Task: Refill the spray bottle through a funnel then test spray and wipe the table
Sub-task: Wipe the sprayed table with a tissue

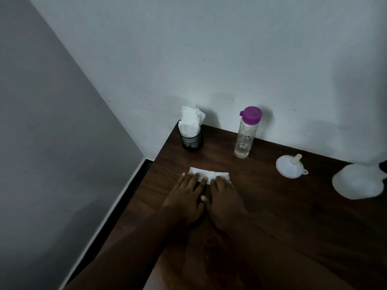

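Note:
A folded white tissue [206, 174] lies flat on the dark wooden table [272, 216]. My left hand [186, 197] and my right hand [225, 203] lie side by side on it, fingers spread and pressing its near edge. A clear water bottle [245, 136] with a purple cap stands at the back, nearly empty. To its right a white funnel [290, 166] rests upside down, spout up. A white rounded bottle [358, 181] with a dark part at its top sits at the right edge of view, blurred and partly cut off.
A black mesh cup [191, 141] stuffed with white tissues stands at the table's back left corner. The white wall runs behind the table. The table's left edge drops to a grey floor with a white and black strip beside it.

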Motion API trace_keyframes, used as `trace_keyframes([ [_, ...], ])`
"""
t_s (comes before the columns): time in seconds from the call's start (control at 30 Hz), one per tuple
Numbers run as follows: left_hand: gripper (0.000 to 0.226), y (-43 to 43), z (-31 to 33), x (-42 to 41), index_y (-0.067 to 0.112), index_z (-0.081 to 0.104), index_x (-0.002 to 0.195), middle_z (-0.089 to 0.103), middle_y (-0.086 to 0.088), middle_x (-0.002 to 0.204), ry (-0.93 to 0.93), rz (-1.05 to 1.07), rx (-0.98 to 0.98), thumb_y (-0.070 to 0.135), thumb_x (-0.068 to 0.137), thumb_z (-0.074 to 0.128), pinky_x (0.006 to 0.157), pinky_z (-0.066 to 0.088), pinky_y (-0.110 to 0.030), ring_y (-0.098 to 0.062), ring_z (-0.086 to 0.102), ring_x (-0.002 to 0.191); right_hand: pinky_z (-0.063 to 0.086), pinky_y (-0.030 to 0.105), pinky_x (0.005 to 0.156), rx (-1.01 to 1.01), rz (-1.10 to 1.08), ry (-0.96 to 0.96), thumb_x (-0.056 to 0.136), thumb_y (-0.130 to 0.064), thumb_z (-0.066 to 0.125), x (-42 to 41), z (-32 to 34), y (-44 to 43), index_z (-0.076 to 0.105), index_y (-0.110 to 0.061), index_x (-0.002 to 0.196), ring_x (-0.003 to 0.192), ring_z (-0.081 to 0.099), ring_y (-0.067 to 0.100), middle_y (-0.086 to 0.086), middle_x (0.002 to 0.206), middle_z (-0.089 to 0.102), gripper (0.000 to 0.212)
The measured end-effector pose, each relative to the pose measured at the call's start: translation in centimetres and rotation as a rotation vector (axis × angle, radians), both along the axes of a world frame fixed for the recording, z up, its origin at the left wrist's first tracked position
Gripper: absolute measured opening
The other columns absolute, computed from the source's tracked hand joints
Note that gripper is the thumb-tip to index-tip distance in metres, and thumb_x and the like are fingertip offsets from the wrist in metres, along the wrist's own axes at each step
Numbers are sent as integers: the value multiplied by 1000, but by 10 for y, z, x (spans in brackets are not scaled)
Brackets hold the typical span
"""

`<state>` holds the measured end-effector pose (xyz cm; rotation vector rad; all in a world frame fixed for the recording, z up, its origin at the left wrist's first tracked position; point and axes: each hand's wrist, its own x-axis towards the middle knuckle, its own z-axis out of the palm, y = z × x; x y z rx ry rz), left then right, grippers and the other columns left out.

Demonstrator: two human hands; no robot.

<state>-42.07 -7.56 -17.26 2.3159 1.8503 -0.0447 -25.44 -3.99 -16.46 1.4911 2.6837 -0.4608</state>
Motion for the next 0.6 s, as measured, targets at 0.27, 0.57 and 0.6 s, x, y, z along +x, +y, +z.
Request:
trace_keyframes([
  [0.27,67,-34,-6,21,10,44,152,41,-24,156,-37,150,1,48,98,35,121,26,-59,-40,37,147,7,40,124,17,189,-8,97,-56,8,24,-4,-4,26,-9,156,152,23,28,16,162,29,78],
  [0.57,73,-68,-5,93,17,20,161,20,-18,166,-63,276,34,58,100,19,124,-1,-49,-34,14,156,3,40,126,3,342,-30,101,-56,16,86,-8,-6,20,-11,158,155,12,23,11,166,16,73],
  [0.6,75,-70,-5,101,20,12,162,12,-16,168,-67,297,7,60,99,12,124,-5,-49,-32,5,157,5,41,125,28,348,-25,101,-56,17,93,-8,-6,24,-10,157,154,16,24,12,165,21,73],
])
